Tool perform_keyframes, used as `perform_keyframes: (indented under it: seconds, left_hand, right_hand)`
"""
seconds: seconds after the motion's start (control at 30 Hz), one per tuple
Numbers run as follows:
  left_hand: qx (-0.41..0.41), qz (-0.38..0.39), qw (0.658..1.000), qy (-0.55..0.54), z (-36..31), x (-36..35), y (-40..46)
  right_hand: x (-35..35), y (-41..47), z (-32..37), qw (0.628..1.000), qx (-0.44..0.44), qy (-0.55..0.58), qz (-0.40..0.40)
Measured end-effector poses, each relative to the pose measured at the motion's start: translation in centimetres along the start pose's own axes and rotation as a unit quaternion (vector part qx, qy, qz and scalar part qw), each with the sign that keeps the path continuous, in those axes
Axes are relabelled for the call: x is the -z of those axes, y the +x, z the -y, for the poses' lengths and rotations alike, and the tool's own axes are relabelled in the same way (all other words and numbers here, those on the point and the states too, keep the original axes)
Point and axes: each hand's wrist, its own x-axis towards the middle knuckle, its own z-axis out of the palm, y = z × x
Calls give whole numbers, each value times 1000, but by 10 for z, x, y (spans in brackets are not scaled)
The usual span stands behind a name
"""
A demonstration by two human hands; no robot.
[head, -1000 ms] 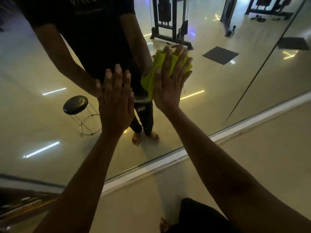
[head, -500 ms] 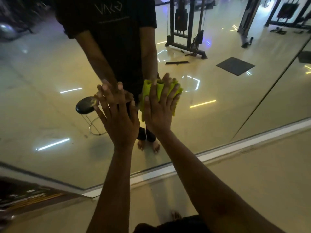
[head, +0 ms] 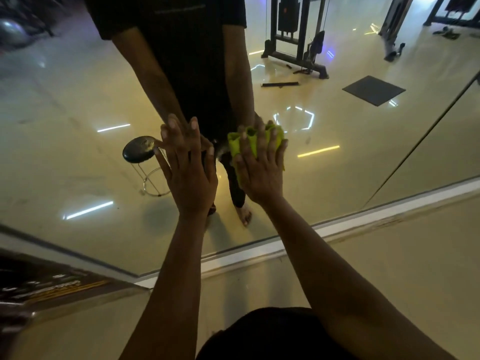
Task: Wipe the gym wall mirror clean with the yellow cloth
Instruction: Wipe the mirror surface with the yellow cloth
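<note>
Both hands lie flat against the mirror (head: 78, 157), low on the glass and not far above its white bottom frame (head: 337, 227). The right hand (head: 261, 170), fingers straight and spread, presses the bunched yellow cloth (head: 235, 146) onto the glass; the cloth shows above and to the left of the fingers. The left hand (head: 188, 172) rests just beside it, fingers spread wide, holding nothing. Reflected in the glass are a black stool (head: 139, 152) and a cable machine (head: 293, 35).

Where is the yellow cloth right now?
In the head view, the crumpled yellow cloth sits just right of centre, pressed flat against the gym wall mirror under the right hand, beside the bare left hand.
</note>
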Motion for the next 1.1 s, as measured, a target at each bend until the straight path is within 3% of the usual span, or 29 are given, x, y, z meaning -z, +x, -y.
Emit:
perform_keyframes:
  seconds: [0.1,0.17,0.3,0.37,0.5,0.53,0.63,0.7,0.77,0.83,0.87,0.9,1.0,1.07,1.1]
  left_hand:
    - [-5,-7,1000,10,9,-1,-1]
    - [-17,2,1000,9,13,-1,-2]
    - [-17,0,1000,-15,23,-4,-4]
    - [-17,3,1000,-20,33,-5,-6]
    - [-19,20,999,-28,50,-4,-12]
    - [-18,25,999,-31,53,-5,-14]
    - [-23,25,998,-55,55,-5,-16]
    - [-27,24,997,-71,55,-5,-14]
    - [-29,19,997,-75,57,-7,-15]
    - [-28,1,997,-67,57,-13,-18]
    - [-25,-5,998,-65,57,-17,-20]
    - [-21,-7,998,-67,56,-21,-23]
    - [-21,-1,997,-81,53,-27,-29]
    - [-26,-3,996,-85,53,-28,-30]
    - [-25,-8,996,-83,55,-28,-30]
  right_hand:
    - [7,19,1,985,-149,34,-79]
    - [3,32,26,974,-191,53,-108]
    - [-23,2,49,998,-55,25,-24]
    - [-22,-9,30,998,-58,2,-30]
    - [-9,18,30,957,-257,64,-121]
    - [-13,22,44,960,-249,55,-118]
    - [-40,1,79,994,-100,20,-27]
    - [-44,-19,67,999,-52,-9,8]
    - [-35,-21,43,992,-125,-11,-28]
    - [-26,-10,33,959,-265,42,-93]
    - [-28,-4,37,950,-288,58,-110]
    - [-35,-4,46,959,-258,52,-106]
    - [-64,-28,64,999,-12,-6,29]
    - [-65,-39,38,997,34,-48,39]
    - [-60,-39,22,998,4,-58,10]
